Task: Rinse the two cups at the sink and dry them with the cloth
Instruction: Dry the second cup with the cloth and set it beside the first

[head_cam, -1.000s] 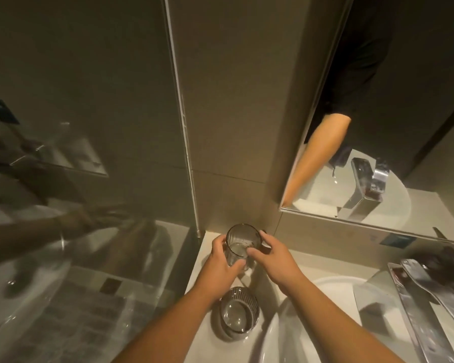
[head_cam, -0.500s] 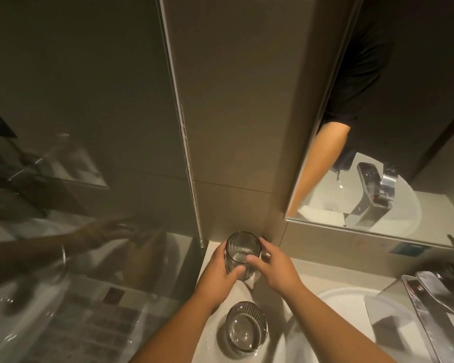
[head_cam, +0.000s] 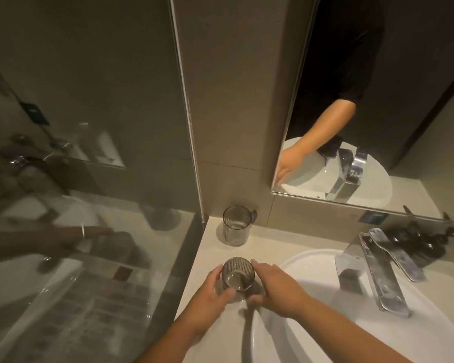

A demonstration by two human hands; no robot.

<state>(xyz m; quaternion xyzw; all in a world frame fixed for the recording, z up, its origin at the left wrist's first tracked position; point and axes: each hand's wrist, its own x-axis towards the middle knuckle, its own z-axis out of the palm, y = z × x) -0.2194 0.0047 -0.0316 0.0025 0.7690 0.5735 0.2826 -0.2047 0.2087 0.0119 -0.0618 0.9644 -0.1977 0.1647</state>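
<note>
Two ribbed clear glass cups stand on the pale counter [head_cam: 210, 260] left of the sink. The far cup [head_cam: 237, 226] is upright in the corner by the wall, and no hand touches it. The near cup [head_cam: 238, 274] sits close to the basin's edge between both hands. My left hand [head_cam: 213, 290] curls round its left side with the thumb in front. My right hand [head_cam: 277, 286] wraps its right side, fingers along the rim and thumb near the base. No cloth is in view.
The white basin [head_cam: 312, 260] fills the lower right, with a chrome faucet [head_cam: 375, 271] behind it. Dark bottles [head_cam: 419, 244] stand at the back right under the mirror [head_cam: 378, 121]. A glass partition [head_cam: 89, 205] borders the counter on the left.
Both hands let go of the far cup, left it standing in the corner, and drew back to close round the near cup. The view tilted downward.
</note>
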